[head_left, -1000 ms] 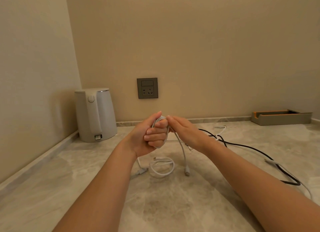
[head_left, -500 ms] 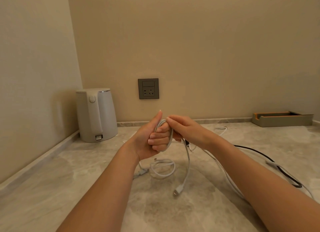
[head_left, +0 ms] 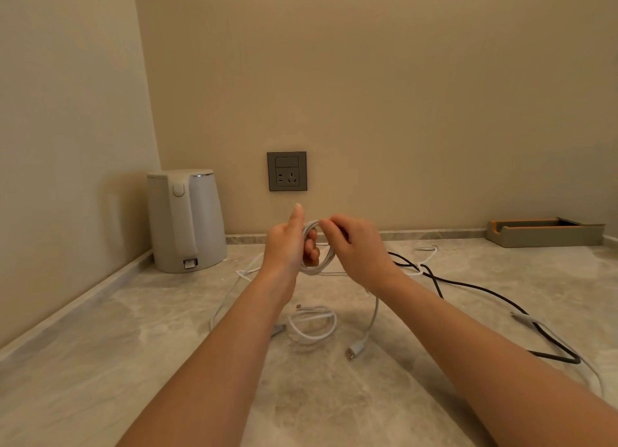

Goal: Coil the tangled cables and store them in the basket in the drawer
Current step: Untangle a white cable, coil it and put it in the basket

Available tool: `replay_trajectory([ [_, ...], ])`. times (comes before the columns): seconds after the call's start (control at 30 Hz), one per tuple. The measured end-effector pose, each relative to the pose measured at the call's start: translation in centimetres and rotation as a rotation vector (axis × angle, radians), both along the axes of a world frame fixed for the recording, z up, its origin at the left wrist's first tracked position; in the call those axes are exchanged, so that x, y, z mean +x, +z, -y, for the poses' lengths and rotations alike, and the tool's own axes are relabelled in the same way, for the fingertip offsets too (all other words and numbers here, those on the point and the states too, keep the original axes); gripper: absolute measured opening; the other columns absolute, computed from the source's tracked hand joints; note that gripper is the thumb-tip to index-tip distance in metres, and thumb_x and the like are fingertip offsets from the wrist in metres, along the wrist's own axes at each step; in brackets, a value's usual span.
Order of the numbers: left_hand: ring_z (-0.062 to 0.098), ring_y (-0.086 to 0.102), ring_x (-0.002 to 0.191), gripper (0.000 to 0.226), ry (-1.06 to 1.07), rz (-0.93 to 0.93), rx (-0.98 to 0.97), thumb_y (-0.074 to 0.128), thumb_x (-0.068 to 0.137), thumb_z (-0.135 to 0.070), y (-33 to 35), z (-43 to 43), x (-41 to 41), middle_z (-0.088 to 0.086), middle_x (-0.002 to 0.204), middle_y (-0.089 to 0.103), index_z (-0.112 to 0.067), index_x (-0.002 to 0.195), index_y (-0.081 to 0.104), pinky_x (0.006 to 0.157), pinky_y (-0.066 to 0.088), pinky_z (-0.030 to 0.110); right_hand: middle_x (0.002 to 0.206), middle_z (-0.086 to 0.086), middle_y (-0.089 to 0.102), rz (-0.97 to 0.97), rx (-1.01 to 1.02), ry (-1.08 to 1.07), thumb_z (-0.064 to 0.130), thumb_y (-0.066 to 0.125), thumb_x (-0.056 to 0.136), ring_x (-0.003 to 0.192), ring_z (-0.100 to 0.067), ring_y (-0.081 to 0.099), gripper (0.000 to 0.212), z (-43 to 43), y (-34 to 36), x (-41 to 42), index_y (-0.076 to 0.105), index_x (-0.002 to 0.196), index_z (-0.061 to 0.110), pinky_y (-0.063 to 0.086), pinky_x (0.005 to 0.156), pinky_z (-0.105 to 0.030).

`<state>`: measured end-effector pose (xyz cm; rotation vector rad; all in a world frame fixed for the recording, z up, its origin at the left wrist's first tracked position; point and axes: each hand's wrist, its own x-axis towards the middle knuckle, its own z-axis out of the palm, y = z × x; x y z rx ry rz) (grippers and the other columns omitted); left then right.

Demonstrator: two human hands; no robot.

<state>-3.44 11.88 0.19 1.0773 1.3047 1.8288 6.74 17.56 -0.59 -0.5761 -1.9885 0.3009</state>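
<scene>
Several turns of the white cable [head_left: 329, 257] are gathered in your left hand [head_left: 291, 246], held above the counter [head_left: 100, 363] in front of the wall socket [head_left: 287, 171]. That hand's fingers are curled through the turns, with the thumb standing straight up and clamping nothing. Your right hand [head_left: 357, 249] pinches the strand at the top of the bundle with its fingertips. The raised thumb is the weak point: if you let the pinch go before it closes down, the turns will likely spring apart and slide off your fingers. The coil stands on edge, its long axis near vertical and leaning slightly. The free tail drops from under your right wrist to the connector [head_left: 354, 349], which seems to rest on the counter with its tip pointing toward you and a little left. That tail passes just beside the small white cable [head_left: 312, 324] looped on the counter — haul it in fast and the connector may hook that loop and drag it along. Farther right, the black cable [head_left: 485, 291] crosses another white strand, so pulling there could tighten the tangle. No basket or drawer is in view.
</scene>
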Motion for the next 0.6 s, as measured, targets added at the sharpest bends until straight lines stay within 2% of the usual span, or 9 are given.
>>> replay_trajectory([
  [0.1, 0.006, 0.047, 0.044, 0.050, 0.105, -0.241, 0.071, 0.031, 0.103, -0.036, -0.1, -0.2, 0.2, 0.000, 0.056, 0.052, -0.010, 0.068, 0.057, 0.045, 0.041, 0.021, 0.051, 0.005, 0.036, -0.143, -0.100, -0.007, 0.020, 0.048, 0.098, 0.049, -0.010, 0.030, 0.039, -0.4, -0.1, 0.3, 0.046, 0.060, 0.013, 0.026, 0.052, -0.029],
  [0.2, 0.007, 0.052, 0.054, 0.047, 0.089, -0.369, 0.052, 0.027, 0.103, -0.038, -0.5, -0.3, 0.6, -0.001, 0.068, 0.054, -0.013, 0.075, 0.055, 0.043, 0.042, 0.021, 0.050, 0.007, 0.035, -0.234, -0.113, -0.066, 0.020, 0.048, 0.098, 0.046, -0.007, 0.032, 0.042, -0.5, -0.3, 0.4, 0.042, 0.056, 0.017, 0.024, 0.049, -0.020],
  [0.27, 0.010, 0.052, 0.048, 0.045, 0.110, -0.387, 0.073, 0.026, 0.103, -0.038, -1.0, -0.5, 1.0, 0.000, 0.066, 0.053, -0.014, 0.073, 0.049, 0.039, 0.038, 0.020, 0.050, 0.006, 0.035, -0.269, -0.131, -0.085, 0.021, 0.048, 0.098, 0.046, -0.007, 0.033, 0.042, 0.0, -0.6, 0.2, 0.044, 0.057, 0.015, 0.026, 0.048, -0.019],
  [0.33, 0.013, 0.049, 0.046, 0.047, 0.235, -0.409, 0.130, 0.028, 0.103, -0.035, -0.9, -0.6, 1.0, 0.001, 0.060, 0.051, -0.014, 0.066, 0.048, 0.041, 0.036, 0.020, 0.052, 0.004, 0.036, -0.281, -0.205, -0.048, 0.024, 0.047, 0.098, 0.046, -0.007, 0.030, 0.040, 0.5, -0.5, -0.2, 0.050, 0.063, 0.007, 0.025, 0.047, -0.019],
  [0.4, 0.011, 0.046, 0.050, 0.049, 0.400, -0.419, 0.171, 0.031, 0.103, -0.031, -0.3, -0.4, 0.3, 0.000, 0.056, 0.049, -0.016, 0.060, 0.049, 0.048, 0.036, 0.023, 0.053, 0.005, 0.036, -0.279, -0.416, 0.151, 0.028, 0.042, 0.100, 0.045, -0.005, 0.027, 0.039, 1.1, -0.2, -0.4, 0.051, 0.068, 0.008, 0.024, 0.045, -0.018],
  [0.47, 0.011, 0.043, 0.049, 0.050, 0.502, -0.341, 0.163, 0.037, 0.102, -0.029, 0.1, -0.1, -1.0, 0.000, 0.054, 0.048, -0.015, 0.056, 0.050, 0.050, 0.034, 0.025, 0.051, 0.006, 0.035, -0.198, -0.664, 0.363, 0.027, 0.035, 0.103, 0.043, -0.006, 0.024, 0.037, 1.4, 0.4, -0.2, 0.051, 0.073, 0.013, 0.022, 0.041, -0.018],
  [0.5, 0.012, 0.041, 0.048, 0.050, 0.528, -0.305, 0.142, 0.039, 0.102, -0.028, 0.2, 0.0, -1.7, 0.001, 0.053, 0.047, -0.014, 0.055, 0.050, 0.050, 0.033, 0.026, 0.050, 0.008, 0.034, -0.125, -0.701, 0.390, 0.025, 0.034, 0.103, 0.043, -0.007, 0.023, 0.036, 1.3, 0.5, 0.0, 0.052, 0.074, 0.014, 0.020, 0.040, -0.018],
  [0.6, 0.016, 0.038, 0.047, 0.049, 0.505, -0.249, 0.087, 0.041, 0.100, -0.023, 0.0, -0.1, -2.5, 0.003, 0.050, 0.043, -0.012, 0.053, 0.048, 0.050, 0.031, 0.028, 0.052, 0.007, 0.036, 0.000, -0.590, 0.258, 0.021, 0.041, 0.101, 0.046, -0.008, 0.026, 0.033, 1.0, 0.7, 0.6, 0.057, 0.073, 0.016, 0.023, 0.044, -0.020],
])
